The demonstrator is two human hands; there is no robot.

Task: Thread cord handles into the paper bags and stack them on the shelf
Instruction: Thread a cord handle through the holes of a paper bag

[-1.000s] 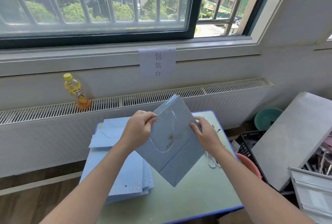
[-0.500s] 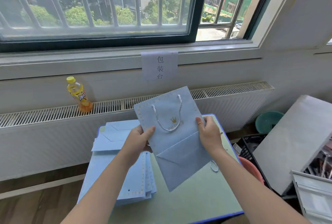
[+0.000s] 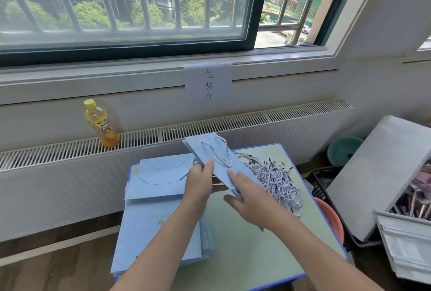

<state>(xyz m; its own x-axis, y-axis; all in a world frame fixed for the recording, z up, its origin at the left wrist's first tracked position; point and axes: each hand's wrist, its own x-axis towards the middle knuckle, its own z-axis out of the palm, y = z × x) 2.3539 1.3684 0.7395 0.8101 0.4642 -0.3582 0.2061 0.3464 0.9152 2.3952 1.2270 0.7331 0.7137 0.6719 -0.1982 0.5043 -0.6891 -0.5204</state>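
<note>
A flat pale-blue paper bag [image 3: 211, 150] with a twisted white cord handle [image 3: 221, 151] threaded in it tilts nearly edge-on above the small table [image 3: 251, 258]. My left hand [image 3: 200, 185] pinches its left edge with thumb on top. My right hand [image 3: 247, 195] grips its lower right part, thumb below and fingers over the face. A heap of loose cord handles [image 3: 277, 178] lies on the table's far right. A stack of flat blue bags [image 3: 161, 216] covers the table's left half.
A yellow drink bottle [image 3: 100, 125] stands on the radiator ledge [image 3: 256, 119] behind the table. A paper label [image 3: 208, 84] hangs under the windowsill. To the right are a grey board [image 3: 382, 174], a black crate [image 3: 324, 181], a teal bowl [image 3: 342, 150] and an orange bucket [image 3: 331, 218].
The bag has swung from upright and facing me to a low, nearly flat tilt. Both hands moved closer together lower on it. The cord heap is uncovered.
</note>
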